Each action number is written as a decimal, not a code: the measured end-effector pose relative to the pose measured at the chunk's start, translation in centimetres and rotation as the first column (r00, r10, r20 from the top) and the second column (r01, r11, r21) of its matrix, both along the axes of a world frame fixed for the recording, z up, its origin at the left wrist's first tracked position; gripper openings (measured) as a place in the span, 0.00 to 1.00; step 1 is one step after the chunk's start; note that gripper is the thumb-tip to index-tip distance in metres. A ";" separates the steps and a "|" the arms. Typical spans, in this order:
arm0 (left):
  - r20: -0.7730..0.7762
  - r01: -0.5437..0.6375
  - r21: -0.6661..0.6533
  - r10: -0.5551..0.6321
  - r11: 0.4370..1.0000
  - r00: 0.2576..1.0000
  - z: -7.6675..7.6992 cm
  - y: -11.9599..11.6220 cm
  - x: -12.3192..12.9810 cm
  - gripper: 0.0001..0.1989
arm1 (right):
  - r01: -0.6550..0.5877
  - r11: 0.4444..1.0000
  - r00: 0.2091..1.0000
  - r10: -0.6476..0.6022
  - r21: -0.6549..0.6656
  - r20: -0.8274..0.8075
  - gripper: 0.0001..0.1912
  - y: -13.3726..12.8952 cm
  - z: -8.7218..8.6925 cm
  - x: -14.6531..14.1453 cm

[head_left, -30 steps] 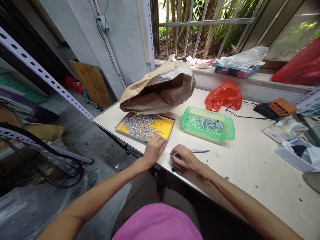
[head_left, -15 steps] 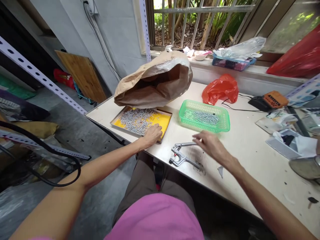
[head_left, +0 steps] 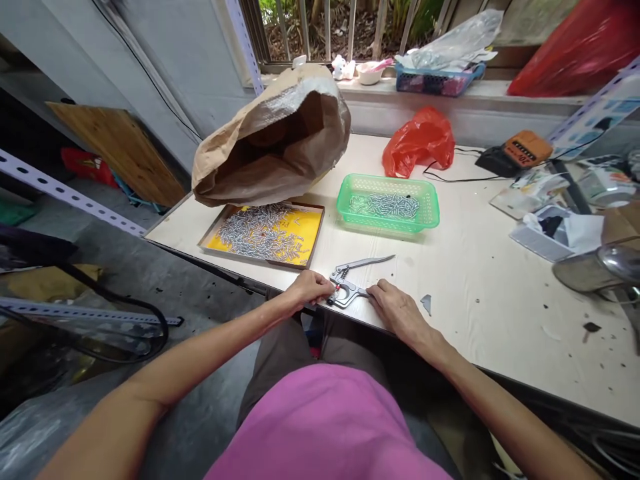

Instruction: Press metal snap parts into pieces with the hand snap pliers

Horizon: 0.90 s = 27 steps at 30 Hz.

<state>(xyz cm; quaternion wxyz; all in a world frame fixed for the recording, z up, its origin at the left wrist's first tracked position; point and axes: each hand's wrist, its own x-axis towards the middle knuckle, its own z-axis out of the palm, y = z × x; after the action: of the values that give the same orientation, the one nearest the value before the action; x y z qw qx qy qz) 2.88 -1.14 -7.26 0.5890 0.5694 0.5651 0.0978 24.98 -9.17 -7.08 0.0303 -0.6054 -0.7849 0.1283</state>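
Note:
Metal hand pliers [head_left: 349, 292] lie near the table's front edge, with the upper handle spread away from the lower one. My right hand [head_left: 395, 303] has its fingers closed on the lower handle's end. At the head of the pliers is my left hand [head_left: 309, 288], its fingertips pinched; anything between them is too small to make out. Behind my left hand, a shallow tray [head_left: 320, 235] with a yellow bottom holds a heap of small metal pieces [head_left: 260, 233]. A green basket [head_left: 350, 217] holds more small metal pieces [head_left: 393, 205].
An open brown paper sack [head_left: 275, 147] leans over the tray's back edge. Behind the basket are a red plastic bag [head_left: 419, 141] and an orange-black charger [head_left: 520, 153]. A grey box [head_left: 540, 240] and a metal container [head_left: 595, 270] stand at the right.
My left hand has moved from the tray to the head of the pliers. My right hand has come down from the upper handle's end to the lower handle.

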 end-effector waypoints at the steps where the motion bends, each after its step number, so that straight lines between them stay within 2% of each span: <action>1: 0.001 0.008 -0.005 -0.008 1.000 1.000 0.0 0.2 0.0 0.10 | 0.000 1.000 1.000 0.000 0.009 0.009 0.13 -0.1 -0.2 0.0; 9: -0.123 0.154 -0.075 -0.163 0.985 0.979 1.6 1.3 0.9 0.11 | 0.012 0.999 0.999 -0.013 0.039 0.029 0.14 -0.3 -0.3 -0.2; 15: -0.147 0.170 -0.109 -0.185 0.979 0.972 1.8 1.5 1.1 0.11 | -0.017 0.999 1.000 0.018 0.033 -0.025 0.13 0.1 0.6 0.6; 16: -0.147 0.174 -0.108 -0.188 0.979 0.971 1.9 1.4 1.1 0.11 | -0.027 0.998 0.999 0.029 0.061 -0.031 0.17 0.5 0.7 1.1; 18: -0.147 0.185 -0.102 -0.198 0.978 0.969 2.1 1.3 1.2 0.12 | -0.032 0.993 0.999 0.031 0.112 0.009 0.35 1.7 0.7 2.1; 19: -0.147 0.190 -0.098 -0.203 0.977 0.968 2.2 1.3 1.2 0.13 | -0.033 0.993 0.998 0.027 0.112 0.048 0.43 2.3 0.7 2.5; 21: -0.149 0.201 -0.097 -0.214 0.975 0.965 2.3 1.2 1.3 0.14 | -0.051 0.997 0.993 0.044 0.061 0.110 0.52 3.6 0.5 3.2; 23: -0.152 0.202 -0.098 -0.215 0.975 0.965 2.3 1.2 1.3 0.14 | -0.076 0.997 0.989 0.073 0.018 0.128 0.53 4.4 0.4 3.6; 27: -0.154 0.200 -0.084 -0.211 0.976 0.965 2.4 1.2 1.3 0.15 | -0.067 0.997 0.989 0.061 0.038 0.132 0.48 4.6 0.8 3.4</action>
<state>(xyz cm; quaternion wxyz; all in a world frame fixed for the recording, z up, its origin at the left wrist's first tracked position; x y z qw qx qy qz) 4.22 0.05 -4.90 0.5669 0.6107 0.5521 -0.0294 28.33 -4.56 -6.33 -0.0123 -0.5864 -0.8067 0.0725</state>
